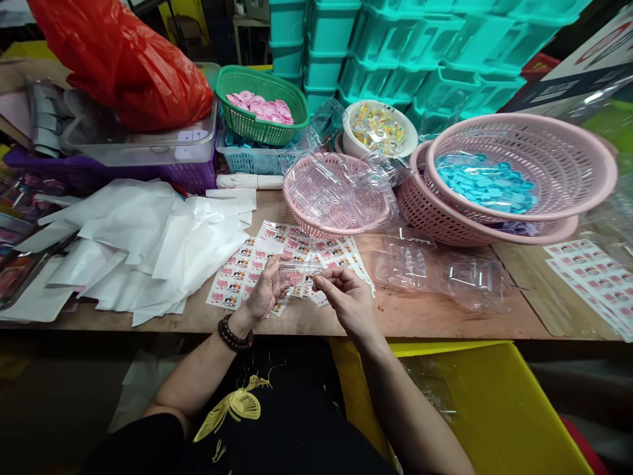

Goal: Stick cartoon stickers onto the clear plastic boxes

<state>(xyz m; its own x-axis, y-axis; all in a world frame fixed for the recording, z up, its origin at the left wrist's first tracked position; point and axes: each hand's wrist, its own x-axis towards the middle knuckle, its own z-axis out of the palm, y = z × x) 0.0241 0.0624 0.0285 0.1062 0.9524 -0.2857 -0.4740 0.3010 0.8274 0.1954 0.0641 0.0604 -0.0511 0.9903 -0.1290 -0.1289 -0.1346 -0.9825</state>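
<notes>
A small clear plastic box (300,266) is held up over the table by my left hand (267,290), its fingers curled round the left end. At the right end of the box, my right hand (349,300) pinches thumb and forefinger together at the edge of a pink and orange cat sticker (293,277). Whether the sticker touches the plastic is hard to tell. Beneath both hands lie overlapping sheets of cat stickers (236,274) on the brown tabletop (316,324).
White backing paper (143,244) is heaped at left. Clear plastic boxes (405,264) lie at right; more fill a pink basket (316,227). Behind stand a green basket (264,128) of pink pieces, a white bowl (350,132), nested pink baskets (568,165) and teal bins (380,39).
</notes>
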